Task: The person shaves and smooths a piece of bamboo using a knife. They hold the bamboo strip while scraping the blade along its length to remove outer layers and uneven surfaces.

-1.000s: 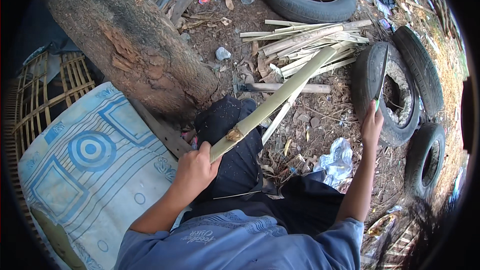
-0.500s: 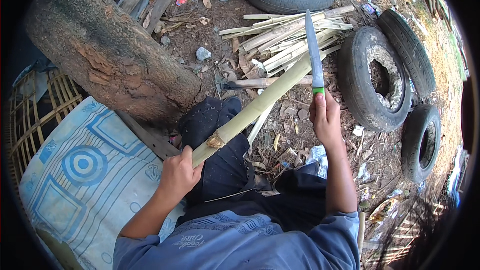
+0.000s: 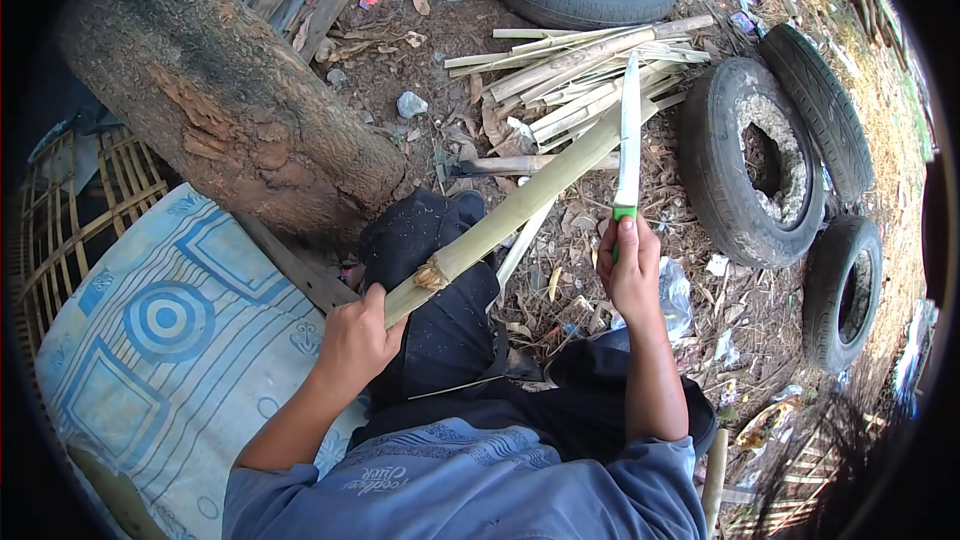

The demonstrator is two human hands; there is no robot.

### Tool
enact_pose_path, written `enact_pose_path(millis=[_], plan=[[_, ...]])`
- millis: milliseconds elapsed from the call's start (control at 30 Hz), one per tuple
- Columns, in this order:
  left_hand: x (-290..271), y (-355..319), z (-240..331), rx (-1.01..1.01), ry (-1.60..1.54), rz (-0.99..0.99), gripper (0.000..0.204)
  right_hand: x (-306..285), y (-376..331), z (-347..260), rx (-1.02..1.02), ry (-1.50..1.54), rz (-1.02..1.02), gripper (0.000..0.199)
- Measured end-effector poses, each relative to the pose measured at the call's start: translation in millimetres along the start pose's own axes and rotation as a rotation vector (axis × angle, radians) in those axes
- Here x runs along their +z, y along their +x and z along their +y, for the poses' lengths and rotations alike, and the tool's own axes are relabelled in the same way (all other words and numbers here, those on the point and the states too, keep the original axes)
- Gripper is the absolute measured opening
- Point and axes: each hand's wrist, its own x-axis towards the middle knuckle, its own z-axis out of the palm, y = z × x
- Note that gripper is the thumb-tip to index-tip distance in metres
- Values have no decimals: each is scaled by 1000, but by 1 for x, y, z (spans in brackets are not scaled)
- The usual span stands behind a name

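My left hand (image 3: 361, 343) is closed round the near end of a long pale green bamboo piece (image 3: 525, 198). The bamboo slants up and away to the right across my leg, with a rough brown node a little beyond my fingers. In my right hand (image 3: 632, 265) is a knife (image 3: 629, 145) with a green handle and a long bright blade. Its blade points away from me, close to the right side of the bamboo's far part. Whether blade and bamboo touch, I cannot tell.
Split bamboo strips (image 3: 570, 70) lie piled ahead. Several old tires, one leaning (image 3: 745, 160), stand and lie to the right and far side. A tree trunk (image 3: 240, 105) rises on the left, above a blue-patterned mat (image 3: 185, 380). A woven bamboo lattice (image 3: 75, 220) is at far left.
The right hand and knife have moved slightly nearer to me and to the left, and the blade has turned, now catching more light. The left hand keeps its hold on the bamboo.
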Motion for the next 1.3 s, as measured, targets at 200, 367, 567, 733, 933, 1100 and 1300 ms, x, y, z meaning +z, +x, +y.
enact_pose_path(millis=[200, 367, 567, 733, 933, 1100, 1300], plan=[[-2, 1, 4, 9, 20, -30, 26, -16, 14, -28, -35, -201, -1, 41], [-6, 1, -2, 28, 31, -8, 26, -35, 13, -34, 20, -257, -87, 40], [-6, 1, -3, 29, 34, 1, 26, -38, 15, -23, -12, -263, -58, 41], [-5, 0, -4, -23, 1, -6, 26, -13, 7, -16, -68, -287, -197, 35], [-5, 1, -1, -6, 23, -28, 27, 0, -5, -11, -117, -333, -190, 36], [-4, 2, 0, 1, 4, -24, 27, 6, -10, -12, 0, -246, -130, 35], [-5, -1, -4, 4, 11, -2, 27, 3, -1, -14, 23, -179, -78, 34]])
